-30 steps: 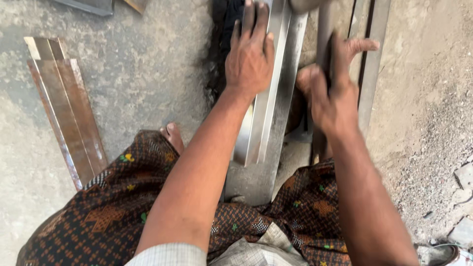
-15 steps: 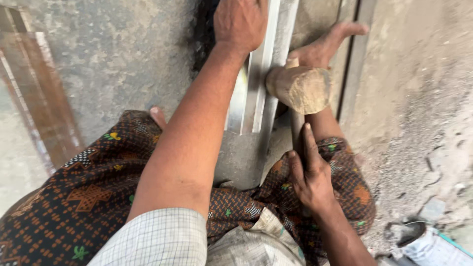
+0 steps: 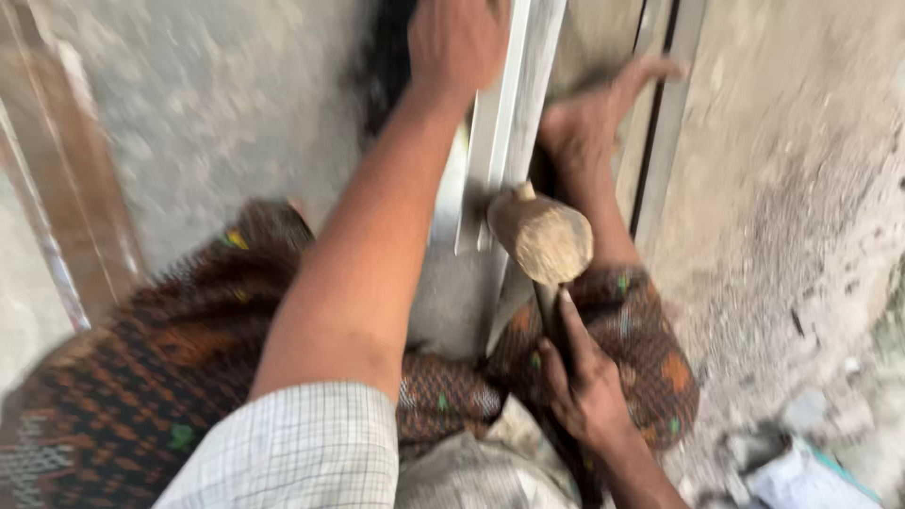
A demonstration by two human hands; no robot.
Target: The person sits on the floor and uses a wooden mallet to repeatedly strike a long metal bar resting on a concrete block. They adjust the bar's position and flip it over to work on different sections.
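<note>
My left hand [image 3: 459,42] presses down on a long pale metal strip [image 3: 509,123] that lies on the concrete floor and runs away from me. My right hand [image 3: 586,382] grips the handle of a wooden mallet [image 3: 542,236], whose rounded head hangs just above the near part of the strip. My bare right foot [image 3: 589,123] rests on the floor beside the strip. I sit with a patterned brown cloth [image 3: 160,358] over my legs.
More metal strips [image 3: 665,113] lie to the right of my foot. Several brownish flat strips [image 3: 71,217] lie on the floor at the left. Gravel and a pale crumpled object [image 3: 801,476] sit at the lower right.
My right hand took the mallet by its handle and drew back toward my lap; the mallet head now sits lower over the strip. My left hand stayed on the strip.
</note>
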